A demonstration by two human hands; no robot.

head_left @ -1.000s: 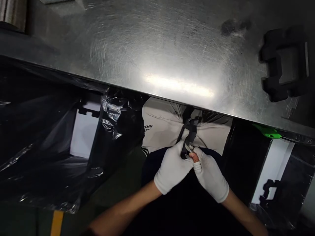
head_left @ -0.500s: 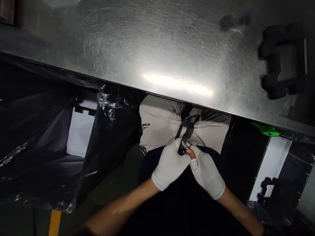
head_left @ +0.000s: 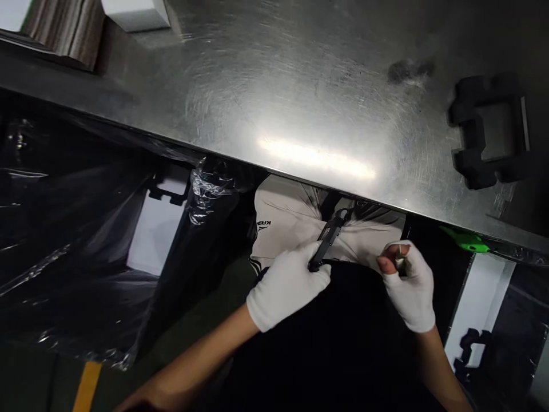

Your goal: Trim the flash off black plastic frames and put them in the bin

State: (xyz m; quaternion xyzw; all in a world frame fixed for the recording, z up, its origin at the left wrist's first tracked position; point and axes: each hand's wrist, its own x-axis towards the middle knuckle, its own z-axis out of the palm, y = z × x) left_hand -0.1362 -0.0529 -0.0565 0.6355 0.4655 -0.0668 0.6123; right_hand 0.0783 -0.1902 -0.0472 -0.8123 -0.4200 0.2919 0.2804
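Note:
Both my hands wear white gloves and sit below the near edge of a scratched steel table [head_left: 300, 97], over my lap. My left hand [head_left: 286, 284] is closed on a small black plastic part [head_left: 328, 237] that sticks up toward the table edge. My right hand [head_left: 409, 283] is off to the right, apart from the left. It pinches a small thin metal piece [head_left: 398, 260] between bare fingertip and thumb.
A black foam frame [head_left: 489, 131] lies on the table at the right. Black plastic bags [head_left: 77, 252] with white and black parts hang left and right below the table. A green tool [head_left: 467, 239] lies by the right edge. White boxes [head_left: 132, 11] stand at the far left.
My hands were together on the black part. Now my right hand has pulled away to the right with a small metal piece, and my left hand keeps the black part.

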